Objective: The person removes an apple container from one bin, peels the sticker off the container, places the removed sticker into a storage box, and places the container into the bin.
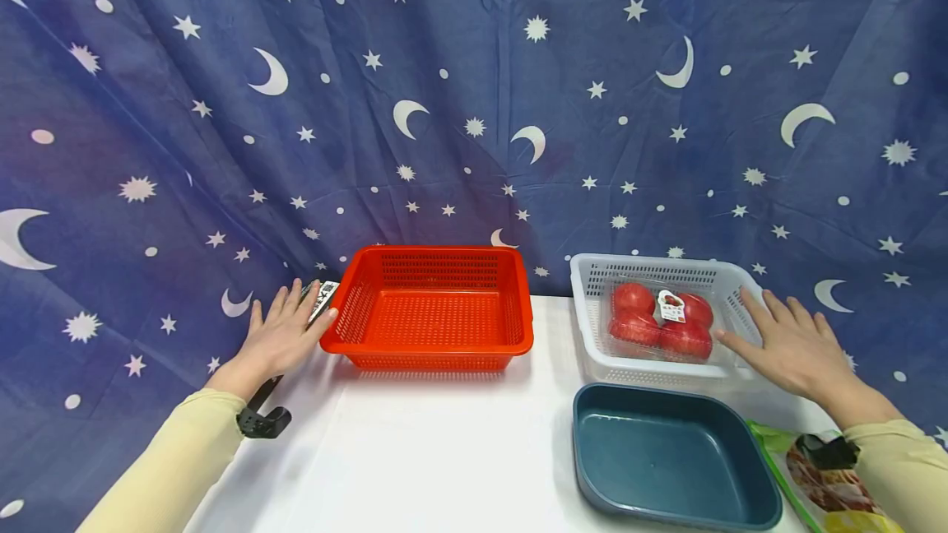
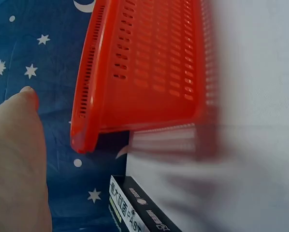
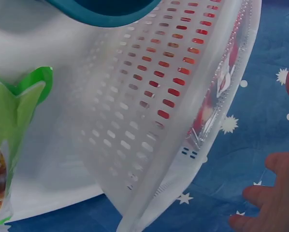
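Observation:
My left hand (image 1: 277, 340) is held with fingers spread beside the left end of a red plastic basket (image 1: 437, 359), holding nothing. Partly hidden behind that hand is a black box with white lettering (image 2: 142, 208), lying on the table left of the basket. On the right, my right hand (image 1: 796, 348) has its fingers spread over the right rim of a white perforated basket (image 1: 615, 364), also with nothing in it. Inside the white basket sits a clear plastic pack of red fruit (image 1: 659, 323) with a white label.
In front of the white basket stands a dark teal tub (image 1: 674, 459). A green food bag (image 1: 822, 475) lies right of it, partly under the right forearm. A blue curtain (image 1: 474, 105) with moons and stars hangs behind the white table (image 1: 444, 451).

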Motion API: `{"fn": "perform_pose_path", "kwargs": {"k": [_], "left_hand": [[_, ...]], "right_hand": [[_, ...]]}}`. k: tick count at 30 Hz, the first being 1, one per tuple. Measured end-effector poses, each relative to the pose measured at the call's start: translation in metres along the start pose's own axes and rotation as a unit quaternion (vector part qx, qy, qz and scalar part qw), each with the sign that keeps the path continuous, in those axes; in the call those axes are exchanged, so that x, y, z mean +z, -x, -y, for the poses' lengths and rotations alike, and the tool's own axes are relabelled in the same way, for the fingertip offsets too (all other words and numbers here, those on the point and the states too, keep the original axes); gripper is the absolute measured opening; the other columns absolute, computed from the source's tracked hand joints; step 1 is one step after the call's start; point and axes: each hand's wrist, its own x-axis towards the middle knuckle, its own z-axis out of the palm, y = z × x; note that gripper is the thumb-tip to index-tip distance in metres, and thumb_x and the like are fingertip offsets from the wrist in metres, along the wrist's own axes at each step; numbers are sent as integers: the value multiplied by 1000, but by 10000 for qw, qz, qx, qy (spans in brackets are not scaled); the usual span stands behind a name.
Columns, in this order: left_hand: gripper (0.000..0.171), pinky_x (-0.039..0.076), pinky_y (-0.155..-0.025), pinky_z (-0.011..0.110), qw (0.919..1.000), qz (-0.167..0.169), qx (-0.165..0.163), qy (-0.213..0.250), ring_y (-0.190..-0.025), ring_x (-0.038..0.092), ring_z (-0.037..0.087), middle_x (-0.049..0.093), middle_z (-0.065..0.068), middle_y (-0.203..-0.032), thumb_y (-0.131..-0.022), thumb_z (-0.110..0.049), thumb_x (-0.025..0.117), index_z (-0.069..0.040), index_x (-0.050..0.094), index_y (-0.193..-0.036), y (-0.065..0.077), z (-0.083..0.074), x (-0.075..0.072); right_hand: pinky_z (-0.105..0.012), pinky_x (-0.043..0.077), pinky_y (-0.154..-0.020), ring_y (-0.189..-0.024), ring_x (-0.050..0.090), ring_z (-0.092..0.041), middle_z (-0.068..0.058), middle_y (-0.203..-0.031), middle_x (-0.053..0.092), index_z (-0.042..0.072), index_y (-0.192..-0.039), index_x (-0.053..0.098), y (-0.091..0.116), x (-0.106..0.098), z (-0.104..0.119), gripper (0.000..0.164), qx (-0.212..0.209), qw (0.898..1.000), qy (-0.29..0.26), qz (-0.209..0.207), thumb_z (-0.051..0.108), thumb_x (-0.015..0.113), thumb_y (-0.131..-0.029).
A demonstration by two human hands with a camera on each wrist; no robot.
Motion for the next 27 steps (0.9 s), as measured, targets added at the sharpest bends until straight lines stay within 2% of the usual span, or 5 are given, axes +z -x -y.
{"fn": "perform_pose_path", "kwargs": {"k": [5, 15, 19, 27], "left_hand": [[85, -19, -111, 71, 9999, -126, 66, 37, -151, -1, 52, -1, 27, -167, -104, -67, 26, -11, 6, -165, -1, -7, -3], [86, -18, -112, 71, 9998, -94, 131, 110, -152, -4, 49, -1, 26, -168, -103, -68, 27, -11, 7, -165, 0, -24, -10], [85, -16, -113, 70, 9994, -206, 216, 191, -153, -2, 48, 1, 24, -169, -104, -66, 31, -11, 10, -165, -2, -29, -9], [84, -14, -114, 70, 9988, -198, 421, 157, -154, -4, 44, 0, 22, -169, -104, -66, 28, -12, 8, -165, -3, -44, -10]], "right_hand": [[-83, 5, -105, -136, 14, -69, -45, -154, 19, 2, -162, 9, -1, -3, 2, 99, 6, 10000, -67, -49, 69, 45, -98], [-82, 4, -106, -138, 13, -67, -44, -155, 18, 2, -162, 8, 0, -8, 9, 99, -32, 9996, -252, -75, 68, 46, -99], [-82, 4, -106, -139, 13, -66, -42, -156, 18, 1, -162, 9, 0, -9, 12, 99, -52, 9992, -357, -153, 67, 47, -99], [-83, 9, -103, -139, 15, -65, -41, -157, 19, 2, -162, 8, -1, -10, 16, 97, -73, 9978, -578, -315, 65, 48, -99]]}}
